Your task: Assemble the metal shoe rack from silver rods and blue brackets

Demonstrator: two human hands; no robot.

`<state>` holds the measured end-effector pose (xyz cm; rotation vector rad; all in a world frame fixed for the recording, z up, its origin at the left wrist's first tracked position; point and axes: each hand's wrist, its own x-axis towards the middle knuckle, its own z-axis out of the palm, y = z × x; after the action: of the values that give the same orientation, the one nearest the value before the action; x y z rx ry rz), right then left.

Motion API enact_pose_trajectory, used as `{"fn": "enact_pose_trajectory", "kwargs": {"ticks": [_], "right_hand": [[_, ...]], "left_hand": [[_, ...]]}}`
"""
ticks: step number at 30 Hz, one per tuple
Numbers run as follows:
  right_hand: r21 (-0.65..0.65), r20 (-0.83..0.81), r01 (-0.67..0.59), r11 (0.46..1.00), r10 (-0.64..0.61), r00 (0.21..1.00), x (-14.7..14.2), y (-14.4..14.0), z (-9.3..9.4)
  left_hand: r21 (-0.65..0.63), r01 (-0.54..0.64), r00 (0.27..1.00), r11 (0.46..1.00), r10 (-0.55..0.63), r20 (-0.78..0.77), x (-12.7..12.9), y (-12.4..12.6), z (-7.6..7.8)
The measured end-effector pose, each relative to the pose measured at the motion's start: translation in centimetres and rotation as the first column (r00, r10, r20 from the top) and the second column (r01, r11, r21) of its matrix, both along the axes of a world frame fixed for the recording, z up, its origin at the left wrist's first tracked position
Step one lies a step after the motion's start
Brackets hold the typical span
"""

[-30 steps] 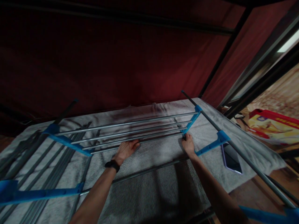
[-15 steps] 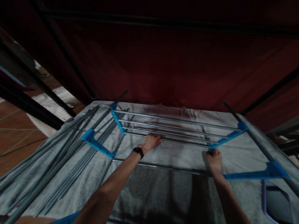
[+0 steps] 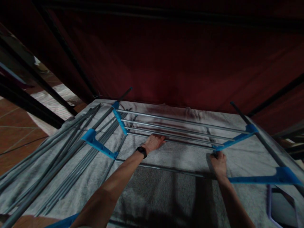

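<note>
While you lean over the towel-covered table (image 3: 166,196), your left hand (image 3: 154,142) lies nearly flat, fingers stretched forward, with the fingertips touching the nearest of the grey rods (image 3: 171,126) that span the rack's far section. It closes around nothing. Your right hand (image 3: 218,163) is curled with its fingertips at the near end of the right blue bracket (image 3: 234,137), just where the closest rod meets it; whether it actually pinches the rod end or only presses against the plastic I cannot tell in this dim light.

The rods run across the far half of the table, from the left blue bracket (image 3: 119,118) to the right one. A single rod (image 3: 161,167) crosses nearer to you, under both forearms. A bundle of loose rods (image 3: 59,164) lies along the left edge, and a phone (image 3: 280,205) rests at the near right corner.

My reading is that you are seating the closest rod into the right bracket. That would call for steady support from the left hand while the right lines the rod end up with its socket and presses it in squarely.
</note>
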<state>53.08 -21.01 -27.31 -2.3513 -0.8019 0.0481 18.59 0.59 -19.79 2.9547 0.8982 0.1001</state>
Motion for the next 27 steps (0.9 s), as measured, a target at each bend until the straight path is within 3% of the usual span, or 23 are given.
{"fn": "enact_pose_trajectory", "kwargs": {"ticks": [14, 27], "right_hand": [[0.053, -0.002, -0.008, 0.999, 0.008, 1.0, -0.29, -0.06, 0.42], [0.004, -0.027, 0.022, 1.0, -0.022, 0.999, -0.79, 0.12, 0.88]], "left_hand": [[-0.005, -0.003, 1.0, 1.0, 0.003, -0.012, 0.16, 0.17, -0.01], [-0.04, 0.006, 1.0, 0.999, -0.007, -0.008, 0.17, 0.45, -0.19]]}}
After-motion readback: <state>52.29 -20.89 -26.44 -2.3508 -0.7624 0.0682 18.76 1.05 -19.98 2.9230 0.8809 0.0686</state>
